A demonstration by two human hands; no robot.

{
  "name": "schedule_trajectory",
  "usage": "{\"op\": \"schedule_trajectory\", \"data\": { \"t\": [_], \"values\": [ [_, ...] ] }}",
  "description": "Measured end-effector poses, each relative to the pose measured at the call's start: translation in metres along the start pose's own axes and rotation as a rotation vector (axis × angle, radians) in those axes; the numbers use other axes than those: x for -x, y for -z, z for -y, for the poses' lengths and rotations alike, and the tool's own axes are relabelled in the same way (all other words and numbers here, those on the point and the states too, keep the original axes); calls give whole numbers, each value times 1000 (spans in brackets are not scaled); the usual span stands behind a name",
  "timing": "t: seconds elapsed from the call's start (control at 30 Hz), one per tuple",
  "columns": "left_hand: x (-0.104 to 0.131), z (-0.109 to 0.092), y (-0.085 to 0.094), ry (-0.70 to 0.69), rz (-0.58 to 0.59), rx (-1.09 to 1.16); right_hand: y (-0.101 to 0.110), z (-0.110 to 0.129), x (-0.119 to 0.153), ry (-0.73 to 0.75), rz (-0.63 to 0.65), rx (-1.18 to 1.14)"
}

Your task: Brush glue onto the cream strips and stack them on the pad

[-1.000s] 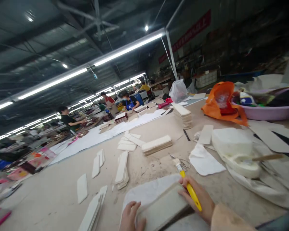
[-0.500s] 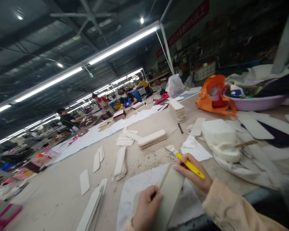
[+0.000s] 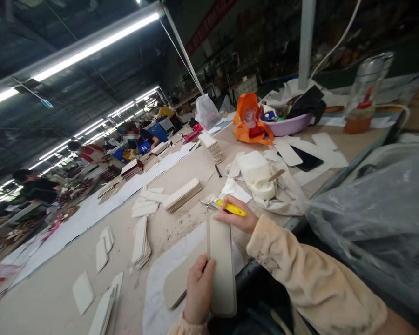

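A long pale panel with rounded corners point(image 3: 223, 274) stands tilted at the table's front edge, between my hands. My left hand point(image 3: 199, 284) grips its left side, thumb on the face. At its top, my right hand point(image 3: 238, 215) pinches the upper edge and also holds a yellow-handled brush point(image 3: 234, 209), bristles pointing left. Beside the bristles lies a metal tool point(image 3: 208, 205), its form unclear. Another beige panel point(image 3: 181, 279) lies on a white sheet point(image 3: 155, 291), left of my left hand.
Stacked pale strips point(image 3: 183, 194) lie beyond my hands, more to the left. A white container point(image 3: 256, 172), orange bag point(image 3: 245, 116), purple basin point(image 3: 288, 125) and glass bottle point(image 3: 361, 107) stand right. Clear plastic point(image 3: 377, 204) hangs at the front right. People work at far left.
The view has swung right. The panel is more upright and raised off the white sheet, uncovering the beige panel there. Both hands keep their hold.
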State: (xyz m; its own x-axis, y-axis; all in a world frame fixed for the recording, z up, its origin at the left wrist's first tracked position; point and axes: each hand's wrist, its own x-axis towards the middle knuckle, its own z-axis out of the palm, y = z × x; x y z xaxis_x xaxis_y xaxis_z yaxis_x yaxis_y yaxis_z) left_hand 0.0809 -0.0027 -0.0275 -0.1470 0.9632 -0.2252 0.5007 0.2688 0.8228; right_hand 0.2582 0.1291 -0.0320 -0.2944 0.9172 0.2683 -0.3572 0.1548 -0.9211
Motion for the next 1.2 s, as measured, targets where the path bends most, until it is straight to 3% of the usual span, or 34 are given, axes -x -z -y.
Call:
{"op": "schedule_trajectory", "data": {
  "t": [0.17, 0.4, 0.77, 1.03, 1.2],
  "values": [
    [1, -1, -7, -10, 25, 26, 6, -5, -2, -10, -7, 2],
    [5, -9, -10, -32, -28, 7, 8, -4, -2, -4, 10, 29],
    [4, 0, -10, -26, -15, 114, 6, -11, -4, 2, 11, 59],
    [6, 4, -12, 96, 129, 528, 8, -17, -6, 11, -19, 93],
    [15, 9, -13, 184, 262, 611, 18, -23, -10, 18, -86, 163]
  ]
}}
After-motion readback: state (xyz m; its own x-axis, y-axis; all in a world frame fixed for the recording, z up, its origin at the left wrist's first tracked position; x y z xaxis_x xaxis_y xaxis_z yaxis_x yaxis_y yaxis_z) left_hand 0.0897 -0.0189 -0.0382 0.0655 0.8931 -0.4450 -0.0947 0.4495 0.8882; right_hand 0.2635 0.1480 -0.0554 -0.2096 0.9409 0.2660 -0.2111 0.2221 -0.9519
